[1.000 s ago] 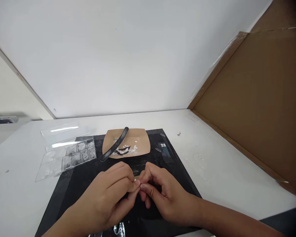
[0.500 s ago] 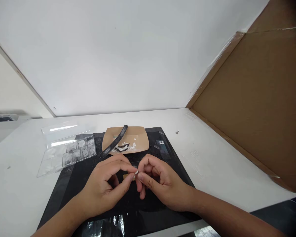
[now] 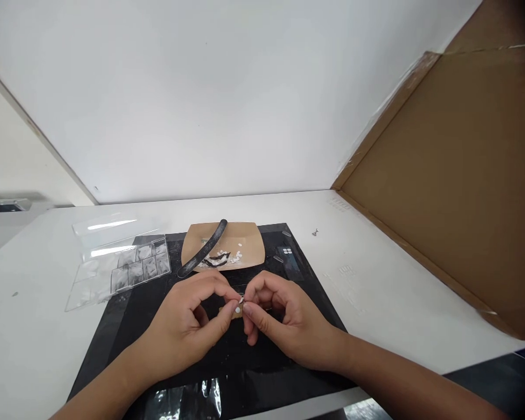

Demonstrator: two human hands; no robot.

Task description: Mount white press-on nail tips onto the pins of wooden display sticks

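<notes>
— Both hands meet over the black mat (image 3: pixel 126 326)?
— Yes: left hand (image 3: pixel 188 326) and right hand (image 3: pixel 284 324) pinch one tiny white nail tip (image 3: pixel 240 302) between fingertips, steadying it from both sides.
— Beyond them?
— Brown tray (image 3: pixel 254 248) with a nail file (image 3: pixel 203 249); clear compartment box (image 3: pixel 122 271) to the left.

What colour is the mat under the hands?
Black, a glossy mat lying on the white table; seen in the head view.

Tiny white nail tip (image 3: pixel 240 301), pinched between fingertips above the black mat (image 3: pixel 157 303).
</notes>
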